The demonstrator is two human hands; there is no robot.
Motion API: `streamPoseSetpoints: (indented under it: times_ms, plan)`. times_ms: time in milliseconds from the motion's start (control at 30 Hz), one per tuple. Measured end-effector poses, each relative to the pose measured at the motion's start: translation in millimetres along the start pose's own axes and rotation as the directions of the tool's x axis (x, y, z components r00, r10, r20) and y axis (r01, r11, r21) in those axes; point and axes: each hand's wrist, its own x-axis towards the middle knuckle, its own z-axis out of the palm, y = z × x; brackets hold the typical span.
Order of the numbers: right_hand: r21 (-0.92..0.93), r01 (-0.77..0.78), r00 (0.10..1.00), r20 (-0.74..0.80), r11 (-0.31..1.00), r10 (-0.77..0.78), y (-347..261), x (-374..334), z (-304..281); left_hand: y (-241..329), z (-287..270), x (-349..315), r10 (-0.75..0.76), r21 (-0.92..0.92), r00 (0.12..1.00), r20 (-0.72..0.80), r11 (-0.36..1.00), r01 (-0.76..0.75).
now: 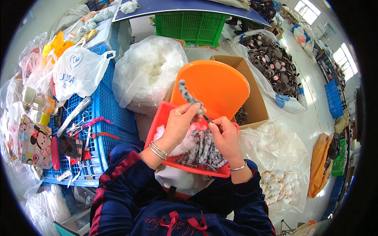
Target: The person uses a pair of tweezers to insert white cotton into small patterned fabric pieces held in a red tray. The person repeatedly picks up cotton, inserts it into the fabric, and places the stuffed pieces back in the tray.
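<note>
i see a fuzzy grey strip over a red tray, the left hand pinching it between thumb and fingers; the right hand, curled closed, grips a thin dark tool near its lower end. grey pieces and white stuffing lie below.

A bin lies before the person, fabric strips inside, stuffing to their left. Behind it, a fibre bag stands left and a carton right. Scissors and a carrier bag lie on the crate at left; a bench crosses the rear.
</note>
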Motion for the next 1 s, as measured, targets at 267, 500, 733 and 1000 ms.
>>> streamPoseSetpoints:
  times_ms: [267, 500, 733, 1000]
  plan:
    - [0.193, -0.201, 0.974, 0.148, 0.960, 0.174, 9.6, 2.5, -3.4, 0.6, -1.2, -0.3, 0.018, 0.065, 0.999, -0.032, 0.998, -0.016]
    - [0.427, -0.363, 0.929, 0.240, 0.828, 0.283, 24.5, 20.0, -67.3, 6.6, -0.8, 10.7, -0.176, 0.225, 0.978, 0.112, 0.963, 0.148]
    - [0.524, -0.440, 0.896, 0.304, 0.729, 0.323, 18.6, 21.7, -24.8, -15.4, 2.3, -3.1, -0.470, 0.480, 0.828, 0.304, 0.827, 0.293]
    - [0.484, -0.405, 0.900, 0.361, 0.776, 0.244, 21.6, 20.8, -20.1, -16.9, 6.7, -5.8, -0.509, 0.476, 0.793, 0.335, 0.818, 0.324]
